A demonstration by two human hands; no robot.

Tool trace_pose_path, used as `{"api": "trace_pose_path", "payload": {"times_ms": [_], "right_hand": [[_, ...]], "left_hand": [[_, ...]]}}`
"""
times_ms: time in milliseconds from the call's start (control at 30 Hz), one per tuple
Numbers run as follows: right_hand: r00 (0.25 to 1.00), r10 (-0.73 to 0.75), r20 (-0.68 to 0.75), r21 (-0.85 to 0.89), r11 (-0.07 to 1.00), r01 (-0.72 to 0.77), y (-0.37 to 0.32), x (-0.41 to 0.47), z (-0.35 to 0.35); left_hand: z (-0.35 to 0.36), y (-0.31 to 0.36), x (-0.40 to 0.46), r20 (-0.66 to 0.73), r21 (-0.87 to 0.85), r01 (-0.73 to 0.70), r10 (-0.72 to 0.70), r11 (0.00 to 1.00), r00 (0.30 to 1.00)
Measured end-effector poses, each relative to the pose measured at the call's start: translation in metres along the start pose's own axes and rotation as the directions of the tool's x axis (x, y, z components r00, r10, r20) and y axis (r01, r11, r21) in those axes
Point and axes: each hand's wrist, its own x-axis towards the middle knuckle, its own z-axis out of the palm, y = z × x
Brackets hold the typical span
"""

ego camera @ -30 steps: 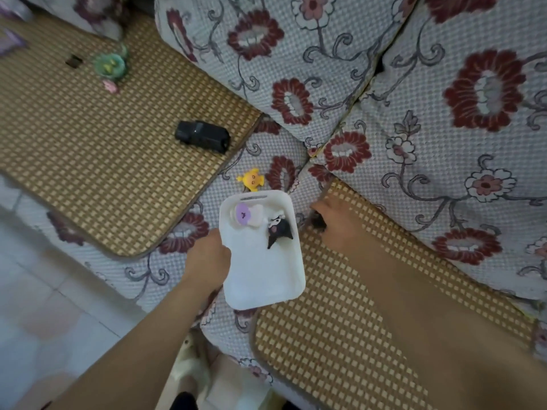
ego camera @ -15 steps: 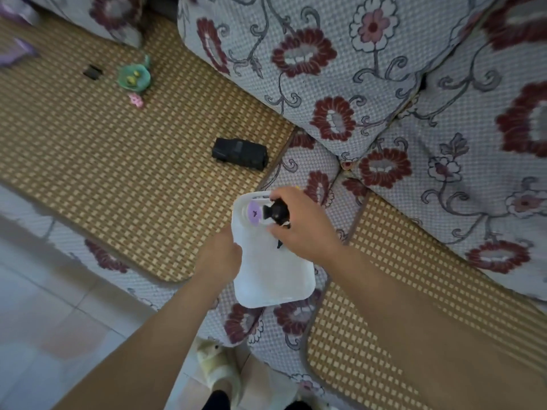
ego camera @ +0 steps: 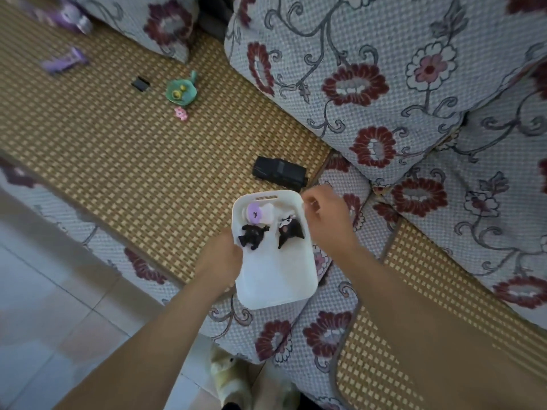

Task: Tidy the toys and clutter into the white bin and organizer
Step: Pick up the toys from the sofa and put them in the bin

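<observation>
My left hand grips the left rim of the white bin, holding it over the sofa seat's front edge. Inside the bin lie a purple-and-white toy and two black figures. My right hand hovers at the bin's upper right rim with its fingers curled downward over the floral seat. Nothing shows in its fingers, and what lies under it is hidden. A black toy car rests on the woven mat just beyond the bin.
Further left on the woven mat lie a green toy, a small pink flower piece, a small black item and a purple item. Floral cushions rise behind. Tiled floor lies lower left.
My right hand took a black figure from the right mat, carried it over the bin and let it go inside. The hand now sits past the bin's upper right rim.
</observation>
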Motion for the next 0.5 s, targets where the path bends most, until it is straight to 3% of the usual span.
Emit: {"api": "trace_pose_path", "payload": {"times_ms": [100,267,367,500], "right_hand": [[0.989,0.146,0.005,-0.125,0.982,-0.145,0.030,0.016,-0.001],[0.911,0.309,0.274,-0.428,0.887,-0.172,0.076,0.029,0.021],[0.885,0.385,0.260,-0.471,0.851,-0.232,0.087,0.030,0.035],[0.943,0.303,0.140,-0.365,0.901,-0.235,0.093,0.035,0.035]], "left_hand": [[-0.007,-0.009,0.004,-0.022,0.003,0.019,-0.019,1.000,1.000],[-0.008,-0.020,0.015,-0.055,-0.017,0.027,-0.027,1.000,0.998],[-0.001,-0.029,0.024,-0.070,0.017,0.028,-0.027,0.999,0.997],[0.009,-0.035,0.032,-0.092,0.074,0.089,-0.082,0.993,0.992]]}}
